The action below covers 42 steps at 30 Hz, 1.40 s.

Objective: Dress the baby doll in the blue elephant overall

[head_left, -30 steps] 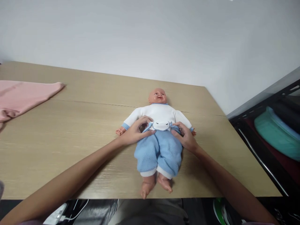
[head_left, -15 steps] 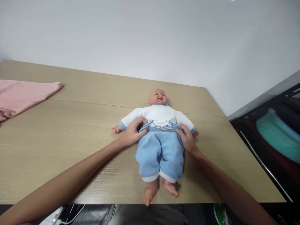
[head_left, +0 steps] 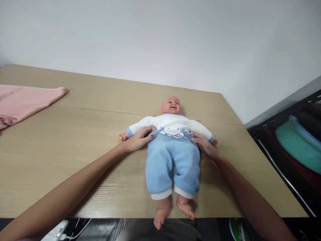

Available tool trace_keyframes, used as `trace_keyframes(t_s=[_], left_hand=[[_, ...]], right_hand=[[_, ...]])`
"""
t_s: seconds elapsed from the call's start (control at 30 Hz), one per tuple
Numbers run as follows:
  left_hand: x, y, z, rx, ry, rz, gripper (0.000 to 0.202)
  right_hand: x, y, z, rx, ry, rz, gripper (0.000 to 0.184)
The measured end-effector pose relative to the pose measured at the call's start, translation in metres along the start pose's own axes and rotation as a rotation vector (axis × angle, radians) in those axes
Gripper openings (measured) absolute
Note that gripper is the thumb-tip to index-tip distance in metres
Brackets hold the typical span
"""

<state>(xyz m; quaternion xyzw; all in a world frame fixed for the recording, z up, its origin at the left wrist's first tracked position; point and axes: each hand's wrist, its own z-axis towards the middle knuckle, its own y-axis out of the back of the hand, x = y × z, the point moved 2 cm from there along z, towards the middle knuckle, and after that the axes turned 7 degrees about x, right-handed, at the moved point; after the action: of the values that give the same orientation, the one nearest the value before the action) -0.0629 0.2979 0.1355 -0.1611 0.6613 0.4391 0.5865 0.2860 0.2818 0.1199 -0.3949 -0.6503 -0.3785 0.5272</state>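
Observation:
A baby doll [head_left: 171, 105] lies on its back on the table, its head away from me and its feet over the front edge. It wears a white long-sleeved top [head_left: 170, 119] with blue cuffs and fluffy blue trousers [head_left: 159, 164] with white hems. A white animal-face patch spreads across the waist. My left hand [head_left: 140, 138] is closed on the blue fabric at the left side of the waist, thumb on top. On the opposite side, my right hand [head_left: 203, 142] grips the trousers too, its fingertips partly hidden behind the doll.
Pink cloth [head_left: 27, 102] lies at the table's far left. Beyond the wooden table [head_left: 87, 140] stands a white wall. To the right, a black rack [head_left: 278, 167] holds a teal item [head_left: 296, 144]. A white cable [head_left: 77, 232] hangs below the front edge.
The doll has slid a little toward me, its feet now further over the edge. The trousers look straighter, and the waist patch lies flatter and more spread. Both hands keep hold at the waist.

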Motion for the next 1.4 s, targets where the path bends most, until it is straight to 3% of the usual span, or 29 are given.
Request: trace_keyframes(t_s=[0.13, 0.27, 0.43, 0.53, 0.63, 0.83, 0.93, 1.07, 1.17, 1.27, 1.4], left_hand=[[-0.002, 0.013, -0.006, 0.142, -0.048, 0.112, 0.037], [0.003, 0.008, -0.007, 0.075, 0.001, 0.024, 0.041], [0.010, -0.013, -0.002, -0.149, 0.075, -0.450, 0.048], [0.011, -0.026, 0.001, -0.179, 0.060, -0.740, 0.048], [0.012, -0.030, 0.004, -0.171, 0.058, -0.795, 0.048], [0.018, -0.021, 0.002, -0.198, 0.063, -0.715, 0.045], [0.011, -0.011, -0.001, -0.222, 0.060, -0.524, 0.039], [-0.009, -0.006, 0.001, -0.244, -0.100, -0.213, 0.042], [-0.014, -0.009, 0.008, -0.270, -0.114, -0.210, 0.042], [-0.007, -0.011, 0.014, -0.297, -0.045, -0.272, 0.043], [0.007, -0.007, 0.012, -0.221, 0.036, -0.170, 0.043]], right_hand=[[0.006, 0.019, -0.009, 0.115, -0.019, -0.219, 0.043], [-0.002, 0.001, -0.008, 0.020, -0.010, -0.014, 0.054], [-0.012, -0.032, -0.004, -0.077, 0.014, 0.243, 0.059], [-0.011, -0.036, -0.003, -0.104, 0.022, 0.261, 0.064], [-0.010, -0.035, -0.001, -0.113, 0.032, 0.216, 0.069], [-0.007, -0.038, 0.001, -0.097, 0.081, 0.171, 0.071], [-0.004, -0.036, -0.002, -0.098, 0.145, 0.138, 0.055], [0.013, -0.027, -0.009, -0.232, 0.374, -0.202, 0.034], [0.025, -0.028, -0.007, -0.253, 0.488, -0.357, 0.031], [0.023, -0.031, 0.006, -0.282, 0.424, -0.282, 0.031], [0.005, -0.028, 0.018, -0.315, 0.299, -0.184, 0.037]])
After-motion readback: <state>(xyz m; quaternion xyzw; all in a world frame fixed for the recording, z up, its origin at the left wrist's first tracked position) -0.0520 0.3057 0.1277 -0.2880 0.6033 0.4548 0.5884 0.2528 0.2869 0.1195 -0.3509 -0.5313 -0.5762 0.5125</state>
